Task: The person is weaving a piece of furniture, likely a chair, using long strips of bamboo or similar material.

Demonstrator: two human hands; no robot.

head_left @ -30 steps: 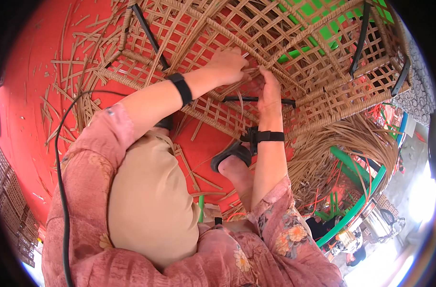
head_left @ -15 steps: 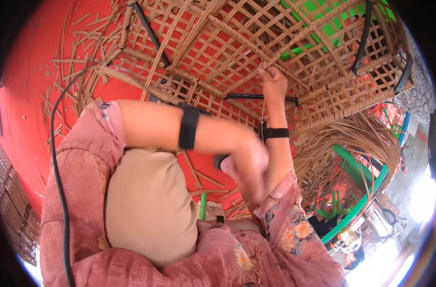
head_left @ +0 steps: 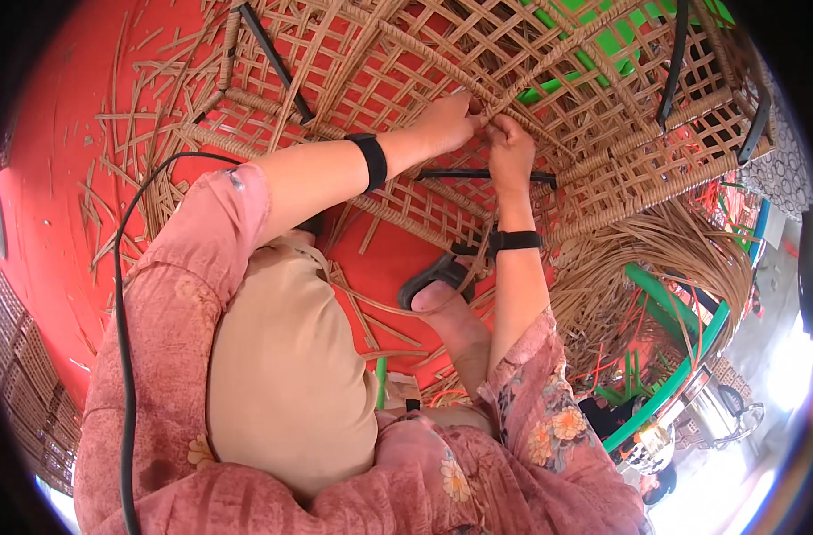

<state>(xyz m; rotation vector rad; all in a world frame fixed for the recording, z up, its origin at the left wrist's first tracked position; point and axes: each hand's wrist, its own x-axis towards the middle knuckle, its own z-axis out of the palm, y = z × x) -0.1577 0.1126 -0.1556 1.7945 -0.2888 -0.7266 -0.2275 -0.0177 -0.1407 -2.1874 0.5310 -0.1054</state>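
Observation:
A large woven wicker frame, with brown strips wrapped round its ribs and open lattice between, fills the upper part of the view. My left hand reaches in from the left, its fingers pinched at the spot where wrapped ribs meet. Right beside it, my right hand is closed too, its thumb and forefinger pressed together against the same joint. A thin brown strip seems to lie between the fingertips, mostly hidden by them. Dark metal legs stick out from the wicker piece near my right hand.
Cut strips litter the red floor covering at left. A thick bundle of long brown strips hangs over green bars at right. My sandalled foot is below the frame. A black cable runs along my left arm.
My left arm, blurred low across my right forearm before, has swung up to the frame, bringing the left hand next to the right one. The right hand stays at the joint.

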